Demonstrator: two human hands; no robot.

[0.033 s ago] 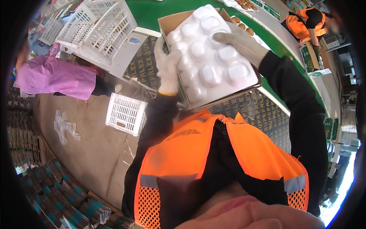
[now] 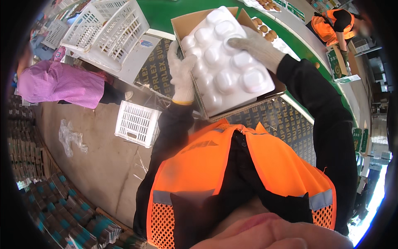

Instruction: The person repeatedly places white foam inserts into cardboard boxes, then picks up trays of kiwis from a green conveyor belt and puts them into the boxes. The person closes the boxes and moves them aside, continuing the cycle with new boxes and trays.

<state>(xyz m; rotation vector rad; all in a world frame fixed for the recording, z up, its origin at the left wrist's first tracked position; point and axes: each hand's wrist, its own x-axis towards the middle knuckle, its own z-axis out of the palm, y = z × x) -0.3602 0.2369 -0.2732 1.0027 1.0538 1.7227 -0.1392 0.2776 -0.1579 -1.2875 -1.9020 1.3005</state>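
A white moulded tray [image 2: 226,79] with rounded bumps sits tilted in the open cardboard box [image 2: 181,25] in front of me. My right hand [image 2: 259,49], in a pale knit glove, grips the tray's right edge with the thumb on top; its other fingers are partly hidden. At the box's left wall is my left hand [image 2: 182,74], gloved too, its fingers along the outside and the thumb over the rim. A dark gap shows between the tray and the box's right side. What lies under the tray is hidden.
A green conveyor [image 2: 166,14] runs behind the box, with brown round fruits [image 2: 270,35] on white trays. White crates [image 2: 105,35] stand at left, another crate [image 2: 137,123] lower. A person in pink [image 2: 62,83] is at left, one in an orange vest [image 2: 327,27] far right. Flattened cartons [image 2: 70,207] lie lower left.
The tray has shifted slightly left in the box, widening the gap at its right. My right hand moved left with it; my left hand stayed at the box wall.
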